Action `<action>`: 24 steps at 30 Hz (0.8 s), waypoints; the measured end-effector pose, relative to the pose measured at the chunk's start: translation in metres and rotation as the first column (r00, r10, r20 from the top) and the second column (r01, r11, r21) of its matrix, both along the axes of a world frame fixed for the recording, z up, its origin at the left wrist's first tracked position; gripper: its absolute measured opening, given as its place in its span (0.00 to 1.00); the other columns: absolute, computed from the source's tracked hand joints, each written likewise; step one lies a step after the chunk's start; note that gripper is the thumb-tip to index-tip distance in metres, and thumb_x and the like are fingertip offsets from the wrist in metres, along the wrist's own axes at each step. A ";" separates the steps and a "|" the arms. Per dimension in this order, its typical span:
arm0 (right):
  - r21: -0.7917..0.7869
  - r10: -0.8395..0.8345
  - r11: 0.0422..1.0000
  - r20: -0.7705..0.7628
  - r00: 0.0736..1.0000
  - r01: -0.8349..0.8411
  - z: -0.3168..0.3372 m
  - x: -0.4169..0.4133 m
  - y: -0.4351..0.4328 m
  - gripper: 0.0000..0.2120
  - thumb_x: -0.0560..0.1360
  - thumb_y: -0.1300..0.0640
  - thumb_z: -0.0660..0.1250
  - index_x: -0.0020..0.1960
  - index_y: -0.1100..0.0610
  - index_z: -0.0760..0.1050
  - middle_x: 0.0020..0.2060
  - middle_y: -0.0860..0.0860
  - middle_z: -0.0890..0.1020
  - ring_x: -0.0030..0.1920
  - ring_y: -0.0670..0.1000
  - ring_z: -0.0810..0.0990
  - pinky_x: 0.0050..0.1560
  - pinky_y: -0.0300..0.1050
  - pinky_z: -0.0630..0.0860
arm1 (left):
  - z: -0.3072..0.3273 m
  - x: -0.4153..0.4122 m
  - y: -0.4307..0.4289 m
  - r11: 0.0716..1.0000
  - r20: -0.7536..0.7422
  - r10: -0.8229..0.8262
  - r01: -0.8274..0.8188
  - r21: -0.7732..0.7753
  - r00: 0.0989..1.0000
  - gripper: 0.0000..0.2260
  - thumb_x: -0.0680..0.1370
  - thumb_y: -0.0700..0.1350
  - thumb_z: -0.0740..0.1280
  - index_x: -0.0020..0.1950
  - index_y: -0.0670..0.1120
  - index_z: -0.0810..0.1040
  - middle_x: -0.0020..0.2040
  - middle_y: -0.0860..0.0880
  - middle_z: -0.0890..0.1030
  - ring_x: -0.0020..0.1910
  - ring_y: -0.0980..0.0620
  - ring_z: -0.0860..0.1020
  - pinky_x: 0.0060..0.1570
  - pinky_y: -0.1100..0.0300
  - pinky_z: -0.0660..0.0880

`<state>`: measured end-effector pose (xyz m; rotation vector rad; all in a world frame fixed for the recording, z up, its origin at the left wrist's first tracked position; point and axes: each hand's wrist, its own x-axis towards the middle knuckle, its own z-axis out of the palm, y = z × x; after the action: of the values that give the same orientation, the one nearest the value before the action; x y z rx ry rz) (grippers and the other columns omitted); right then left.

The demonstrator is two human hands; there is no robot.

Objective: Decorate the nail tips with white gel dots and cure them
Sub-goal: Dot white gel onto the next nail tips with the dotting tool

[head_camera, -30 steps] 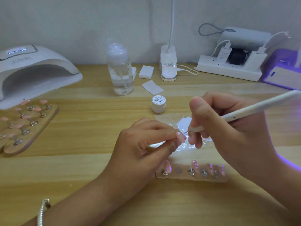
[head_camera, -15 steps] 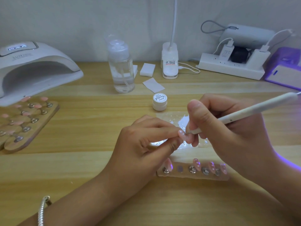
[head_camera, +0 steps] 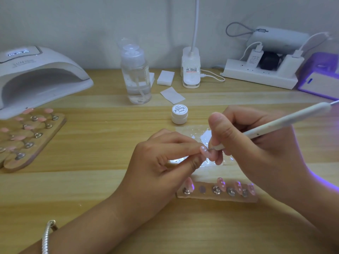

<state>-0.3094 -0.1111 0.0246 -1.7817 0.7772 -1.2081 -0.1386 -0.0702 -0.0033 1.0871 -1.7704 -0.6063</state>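
Both hands meet close together over the table (head_camera: 91,180). Left hand (head_camera: 165,162) pinches one pink tip (head_camera: 203,150) between thumb and forefinger, its face turned up and a few white dots showing on it. Right hand (head_camera: 256,149) grips a white pen (head_camera: 275,125) like a pencil, fingers curled round its lower end and the shaft slanting up and away to the right. The pen's thin metal point sits at the right edge of the pinched tip; whether it touches I cannot tell. The right hand's lower fingers lie close against the left fingertips.

Beneath and just beyond the fingertips lies a clear palette (head_camera: 192,131) with a blob of white gel (head_camera: 206,137) on it. Beyond that stands a small white pot (head_camera: 179,114), its lid on.

Just nearer than the hands is a wooden strip (head_camera: 207,197) with metal studs. Three dotted pink tips stand on it towards the right hand and one more beside the left thumb, whose dots I cannot make out. A bare stud (head_camera: 202,189) lies between them.

Well to the left of the left hand is a board (head_camera: 55,129) of plain pink tips, with a white lamp (head_camera: 36,74) beyond it. A clear bottle (head_camera: 135,74) stands far beyond the left hand.
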 end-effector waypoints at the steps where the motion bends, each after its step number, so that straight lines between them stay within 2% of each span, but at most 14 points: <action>1: 0.001 -0.001 1.000 -0.001 1.000 0.001 0.000 0.000 0.000 0.17 0.79 0.55 0.66 0.32 0.58 0.75 0.25 0.51 0.79 0.25 0.46 0.77 0.29 0.31 0.71 | 0.000 0.000 0.000 1.000 -0.016 -0.003 0.003 0.008 1.000 0.06 0.77 0.40 0.71 0.49 0.48 0.87 0.45 0.54 0.84 0.49 0.48 0.78 0.37 0.65 0.76; 5: -0.004 0.002 1.000 -0.002 1.000 -0.002 0.001 0.000 0.000 0.17 0.79 0.54 0.66 0.33 0.58 0.75 0.25 0.51 0.79 0.25 0.46 0.77 0.29 0.32 0.71 | -0.001 -0.001 0.001 0.999 -0.055 -0.026 0.027 0.023 0.998 0.06 0.77 0.40 0.70 0.49 0.47 0.87 0.45 0.54 0.84 0.49 0.46 0.77 0.31 0.63 0.77; 10: -0.003 0.002 1.000 0.025 1.000 -0.002 0.001 0.000 0.000 0.19 0.80 0.53 0.67 0.32 0.60 0.74 0.24 0.50 0.79 0.24 0.45 0.78 0.30 0.30 0.71 | 0.000 0.000 0.001 1.000 -0.002 0.005 -0.005 0.002 1.000 0.06 0.77 0.40 0.71 0.48 0.48 0.87 0.44 0.55 0.84 0.48 0.49 0.78 0.38 0.67 0.75; 14: 0.014 0.019 1.000 0.069 0.997 -0.020 0.003 0.002 -0.001 0.18 0.78 0.53 0.63 0.32 0.61 0.72 0.23 0.51 0.78 0.24 0.45 0.78 0.29 0.30 0.71 | 0.000 0.000 0.001 1.000 -0.009 0.012 -0.012 0.013 1.000 0.06 0.77 0.39 0.72 0.48 0.48 0.87 0.44 0.55 0.84 0.48 0.51 0.78 0.38 0.68 0.74; 18: 0.013 0.014 1.000 0.063 0.998 -0.015 0.002 0.001 -0.002 0.18 0.78 0.54 0.63 0.32 0.61 0.73 0.24 0.52 0.78 0.24 0.46 0.78 0.29 0.30 0.71 | 0.001 0.000 0.000 1.000 0.000 0.022 -0.022 -0.001 1.000 0.06 0.77 0.40 0.71 0.49 0.48 0.87 0.44 0.55 0.84 0.48 0.50 0.78 0.39 0.68 0.75; 22: 0.004 0.010 1.000 0.055 0.998 -0.011 -0.002 0.000 -0.002 0.18 0.80 0.55 0.66 0.33 0.60 0.74 0.24 0.50 0.78 0.25 0.46 0.78 0.30 0.31 0.71 | 0.000 -0.001 0.001 1.000 -0.028 0.007 -0.007 0.012 1.000 0.06 0.77 0.40 0.71 0.49 0.48 0.87 0.44 0.55 0.85 0.49 0.48 0.78 0.35 0.64 0.77; 24: -0.004 0.006 1.000 0.042 0.999 -0.006 -0.003 -0.001 -0.002 0.18 0.80 0.54 0.65 0.33 0.59 0.74 0.24 0.50 0.79 0.25 0.46 0.78 0.30 0.31 0.71 | 0.000 -0.001 0.000 1.000 -0.012 0.011 -0.011 -0.003 1.000 0.06 0.77 0.40 0.71 0.49 0.48 0.87 0.44 0.55 0.85 0.48 0.49 0.78 0.37 0.65 0.76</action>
<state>-0.3102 -0.1135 0.0216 -1.7548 0.7456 -1.2398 -0.1392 -0.0698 -0.0032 1.0888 -1.7533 -0.6019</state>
